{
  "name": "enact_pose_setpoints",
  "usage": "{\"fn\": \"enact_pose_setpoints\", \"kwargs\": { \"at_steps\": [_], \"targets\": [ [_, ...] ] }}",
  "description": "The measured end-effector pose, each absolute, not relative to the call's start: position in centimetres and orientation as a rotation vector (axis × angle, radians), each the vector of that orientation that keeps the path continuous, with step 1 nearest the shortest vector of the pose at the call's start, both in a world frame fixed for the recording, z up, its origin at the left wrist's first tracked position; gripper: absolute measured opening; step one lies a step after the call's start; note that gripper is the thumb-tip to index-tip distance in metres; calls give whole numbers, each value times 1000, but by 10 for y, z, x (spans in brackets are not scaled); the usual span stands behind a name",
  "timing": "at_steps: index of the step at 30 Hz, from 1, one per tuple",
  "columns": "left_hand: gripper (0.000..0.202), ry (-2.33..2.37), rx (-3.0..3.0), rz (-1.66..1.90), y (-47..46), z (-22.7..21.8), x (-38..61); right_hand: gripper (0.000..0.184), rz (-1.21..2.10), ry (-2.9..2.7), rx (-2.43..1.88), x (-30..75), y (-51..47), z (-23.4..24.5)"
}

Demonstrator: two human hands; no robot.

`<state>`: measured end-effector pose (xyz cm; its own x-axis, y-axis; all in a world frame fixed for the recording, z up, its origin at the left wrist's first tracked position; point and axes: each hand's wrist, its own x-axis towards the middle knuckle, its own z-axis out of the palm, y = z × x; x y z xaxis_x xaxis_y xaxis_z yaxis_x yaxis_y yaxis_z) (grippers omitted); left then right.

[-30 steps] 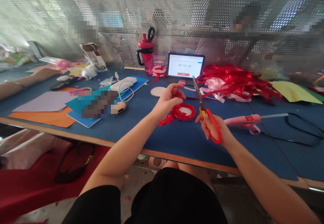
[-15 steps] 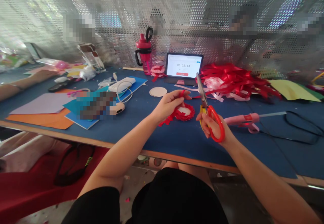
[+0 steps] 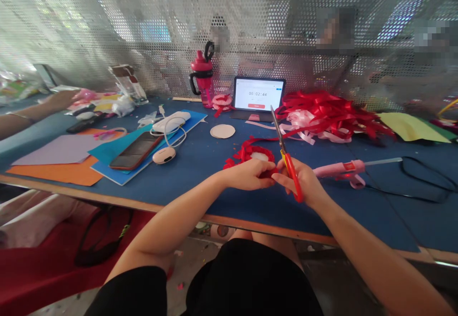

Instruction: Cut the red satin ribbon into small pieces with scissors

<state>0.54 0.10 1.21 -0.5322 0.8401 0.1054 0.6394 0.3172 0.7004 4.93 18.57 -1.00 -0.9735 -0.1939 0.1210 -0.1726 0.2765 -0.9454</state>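
Note:
Side by side above the blue table, my two hands nearly meet at the fingertips. My left hand (image 3: 248,174) pinches a small piece of red ribbon (image 3: 269,173). In my right hand (image 3: 302,180) are scissors (image 3: 291,175) with red and yellow handles, their blades upward and looking closed. Its thumb and fingertips also reach to the ribbon piece; whether they grip it I cannot tell. Just beyond my left hand lies a ruffled red ribbon ring (image 3: 265,151) with a white centre, partly covered by that hand. Loose red ribbon bits (image 3: 229,163) lie to its left.
Behind stand a tablet (image 3: 259,94) with a running timer and a pink bottle (image 3: 205,82). A red ribbon heap (image 3: 329,111) and a pink glue gun (image 3: 339,168) are at right. Left are a phone (image 3: 136,150), paper sheets (image 3: 57,149) and another person's arm (image 3: 36,111).
My left hand has come nearer and to the right, over the ring's near edge. My right hand shifted left with the scissors, so the hands now meet. The other person's hand moved too.

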Motion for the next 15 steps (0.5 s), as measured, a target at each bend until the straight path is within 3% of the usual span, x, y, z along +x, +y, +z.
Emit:
{"fn": "enact_pose_setpoints", "kwargs": {
  "at_steps": [9, 15],
  "targets": [
    [7, 2388, 1407, 1029, 2, 16, 5, 30, -1773, 2507, -428, 49, 184, -9],
    [21, 2362, 1416, 1035, 1, 13, 5, 23, -1917, 2449, -499, 53, 185, -10]
  ]
}}
